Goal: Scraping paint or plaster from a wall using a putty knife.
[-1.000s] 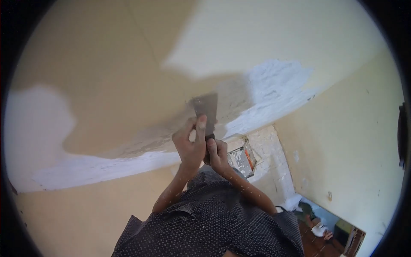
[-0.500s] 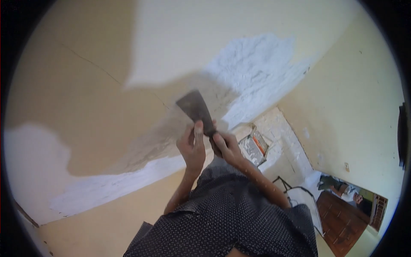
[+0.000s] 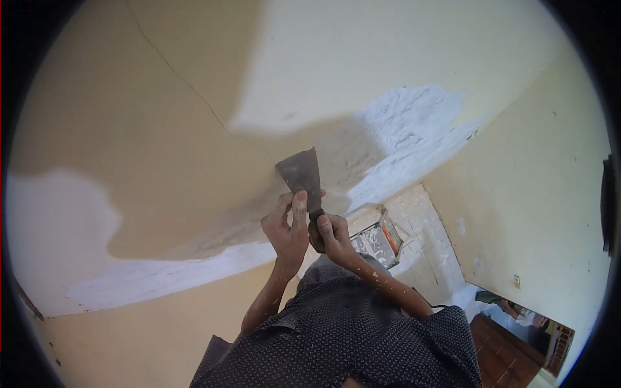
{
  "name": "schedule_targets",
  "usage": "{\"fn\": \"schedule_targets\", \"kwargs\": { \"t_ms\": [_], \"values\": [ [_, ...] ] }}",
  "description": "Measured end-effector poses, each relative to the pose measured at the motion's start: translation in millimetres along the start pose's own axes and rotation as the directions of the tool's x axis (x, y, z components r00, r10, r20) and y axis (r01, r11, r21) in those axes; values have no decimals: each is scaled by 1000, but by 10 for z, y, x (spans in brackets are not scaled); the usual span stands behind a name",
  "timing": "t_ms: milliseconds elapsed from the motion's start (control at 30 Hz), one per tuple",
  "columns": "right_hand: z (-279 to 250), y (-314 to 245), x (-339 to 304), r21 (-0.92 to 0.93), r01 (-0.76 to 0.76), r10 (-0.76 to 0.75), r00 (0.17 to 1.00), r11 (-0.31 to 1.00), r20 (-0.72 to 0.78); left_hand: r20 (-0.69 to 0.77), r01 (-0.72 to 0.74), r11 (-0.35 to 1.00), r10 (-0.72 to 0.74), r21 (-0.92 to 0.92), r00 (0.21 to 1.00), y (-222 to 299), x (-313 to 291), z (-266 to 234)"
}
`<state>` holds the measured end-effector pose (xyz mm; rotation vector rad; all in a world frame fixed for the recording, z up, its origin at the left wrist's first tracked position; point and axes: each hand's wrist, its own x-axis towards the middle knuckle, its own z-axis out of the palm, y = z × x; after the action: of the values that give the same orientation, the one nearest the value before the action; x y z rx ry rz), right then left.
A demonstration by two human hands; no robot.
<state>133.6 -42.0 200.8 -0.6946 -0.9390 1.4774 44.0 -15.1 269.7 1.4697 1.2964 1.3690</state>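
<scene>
A wide dark-bladed putty knife (image 3: pixel 301 171) is held up before my chest, its blade pointing upward. My right hand (image 3: pixel 333 240) is closed round its dark handle, with the thumb on top. My left hand (image 3: pixel 286 226) pinches the lower part of the blade, its thumb on the face and its fingers mostly hidden behind. Pale specks lie on both forearms. Behind the blade is a wall with a rough white patch (image 3: pixel 414 123) on beige paint; the blade appears apart from it.
Below right stands a splattered tray-like container (image 3: pixel 372 244) with an orange-red thing inside. A thin crack (image 3: pixel 174 74) runs down the wall. At right are a side wall with a small outlet or switch plate (image 3: pixel 517 281), a brown panelled surface (image 3: pixel 501 352), and another person (image 3: pixel 511 312).
The putty knife has turned from leaning left to more upright. My hands have come slightly lower and left, still on it. The view has shifted, so the wall patch appears lower and farther right.
</scene>
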Motion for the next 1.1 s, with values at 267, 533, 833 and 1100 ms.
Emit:
{"fn": "schedule_targets", "kwargs": {
  "t_ms": [267,533,833,1100],
  "values": [
    [-56,93,-44,25,-39,40,999,999,-27,-14,-23,1000,23,-4,1000,-98,4,96],
    [-25,-85,63,-124,56,-65,996,991,-65,-22,15,986,-18,-165,1000,53,104,152],
    [106,-689,197,-130,118,-120,993,984,-8,-52,-123,966,115,-225,992,549,167,182],
    [20,-168,-57,-23,-112,110,991,993,-79,77,95,982,-83,-162,994,122,33,132]
  ]
}}
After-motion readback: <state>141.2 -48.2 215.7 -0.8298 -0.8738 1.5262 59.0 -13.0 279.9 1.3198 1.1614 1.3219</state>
